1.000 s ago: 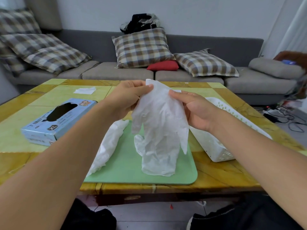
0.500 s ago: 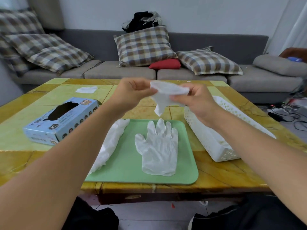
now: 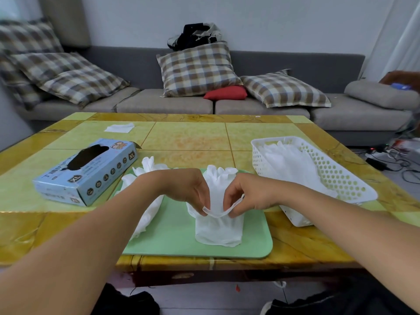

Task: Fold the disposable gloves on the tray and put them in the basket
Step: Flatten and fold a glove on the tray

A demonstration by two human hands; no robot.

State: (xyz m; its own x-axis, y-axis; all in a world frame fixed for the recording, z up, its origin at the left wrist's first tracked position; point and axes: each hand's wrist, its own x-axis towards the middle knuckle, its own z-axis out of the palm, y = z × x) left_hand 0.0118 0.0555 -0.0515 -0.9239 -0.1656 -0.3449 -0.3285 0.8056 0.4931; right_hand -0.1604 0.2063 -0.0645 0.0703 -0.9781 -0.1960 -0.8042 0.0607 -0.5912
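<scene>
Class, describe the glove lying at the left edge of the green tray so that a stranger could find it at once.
Start at the yellow-green table and find the green tray near its front edge. The glove at the tray's left edge lies partly under the left forearm, beside the blue glove box. Unlike the middle glove, which the left hand and right hand pinch, no hand holds it.

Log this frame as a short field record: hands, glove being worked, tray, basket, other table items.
left hand: pinches the glove's cuff edge
right hand: pinches the same cuff edge
worked glove: lies on the tray, fingers pointing away, cuff lifted
tray: green, at the near table edge
second glove: crumpled, at the tray's left edge
basket: white, right of the tray, holds gloves
glove box: blue, left of the tray
</scene>
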